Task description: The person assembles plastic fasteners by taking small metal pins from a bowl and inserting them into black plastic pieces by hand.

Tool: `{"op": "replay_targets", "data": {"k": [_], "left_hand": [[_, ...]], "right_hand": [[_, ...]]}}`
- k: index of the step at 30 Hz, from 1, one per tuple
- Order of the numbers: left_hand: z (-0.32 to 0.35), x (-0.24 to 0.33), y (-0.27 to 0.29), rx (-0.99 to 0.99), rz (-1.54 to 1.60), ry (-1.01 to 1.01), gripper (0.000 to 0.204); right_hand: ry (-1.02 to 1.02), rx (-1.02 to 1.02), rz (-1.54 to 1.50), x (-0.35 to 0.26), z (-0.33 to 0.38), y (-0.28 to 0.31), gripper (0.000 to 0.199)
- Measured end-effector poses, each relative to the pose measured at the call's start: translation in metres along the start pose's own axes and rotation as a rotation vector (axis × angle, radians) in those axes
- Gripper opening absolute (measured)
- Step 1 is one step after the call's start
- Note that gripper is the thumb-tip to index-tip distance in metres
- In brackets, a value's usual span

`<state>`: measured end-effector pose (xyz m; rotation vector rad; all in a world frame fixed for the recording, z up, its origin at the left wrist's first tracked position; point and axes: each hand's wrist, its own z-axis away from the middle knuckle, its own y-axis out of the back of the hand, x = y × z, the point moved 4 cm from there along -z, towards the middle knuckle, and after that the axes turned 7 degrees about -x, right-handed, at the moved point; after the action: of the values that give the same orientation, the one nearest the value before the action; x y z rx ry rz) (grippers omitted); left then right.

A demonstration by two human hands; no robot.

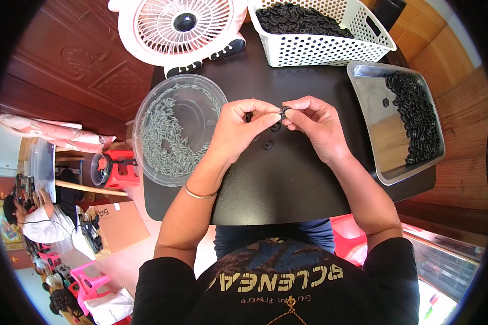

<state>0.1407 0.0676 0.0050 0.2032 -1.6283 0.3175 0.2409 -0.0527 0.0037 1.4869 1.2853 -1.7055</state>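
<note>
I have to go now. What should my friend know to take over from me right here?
Left hand and right hand: both pinch one small black ring part between the fingertips, above the black table.
Loose black ring lies on the table just under the hands.
Clear round bowl of small grey pieces sits left.
Metal tray at right holds a pile of black rings, about half full.
White basket at the top holds many more black rings.
Done: the tray's pile. Left: the one in hand, and seemingly the basket's.
</note>
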Motion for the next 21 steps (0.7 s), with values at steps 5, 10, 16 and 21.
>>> {"op": "replay_targets", "data": {"k": [5, 10, 16, 21], "left_hand": [[-0.0004, -0.0025, 0.0023, 0.013, 0.006, 0.018, 0.012], [-0.0009, -0.0026, -0.0017, 0.007, 0.025, 0.039, 0.014], [0.0012, 0.0001, -0.0042, 0.040, -0.008, -0.027, 0.007], [0.0020, 0.0040, -0.0034, 0.045, -0.140, -0.018, 0.006]], "right_hand": [[0.102, 0.035, 0.115, -0.0003, 0.0004, 0.0010, 0.012], [0.126, 0.044, 0.138, -0.0013, 0.0027, -0.0021, 0.011], [0.106, 0.057, 0.180, -0.0022, 0.0021, -0.0048, 0.011], [0.070, -0.022, 0.096, 0.0036, -0.0006, -0.0001, 0.011]]}}
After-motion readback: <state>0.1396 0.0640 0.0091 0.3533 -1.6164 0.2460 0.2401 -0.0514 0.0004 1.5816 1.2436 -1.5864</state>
